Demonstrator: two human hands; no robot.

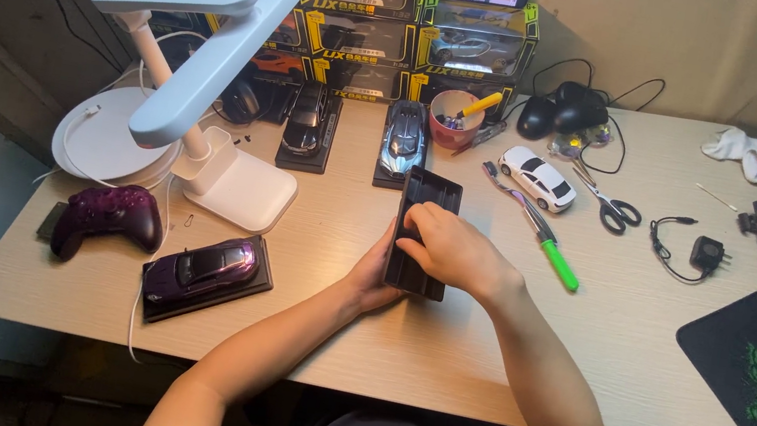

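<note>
Head cam: black tray (428,199) sits mid-desk (439,344), long axis running away from person. Left hand (375,278) wraps its near-left edge from underneath, gripping it. Right hand (454,250) lies on top, fingers curled, pressing into tray's inside. Green-handled tool (550,251) just to the right, purple model car (203,268) to the left.

Bare forearms, dark short sleeves at the upper arms, no rings or watch.
</note>
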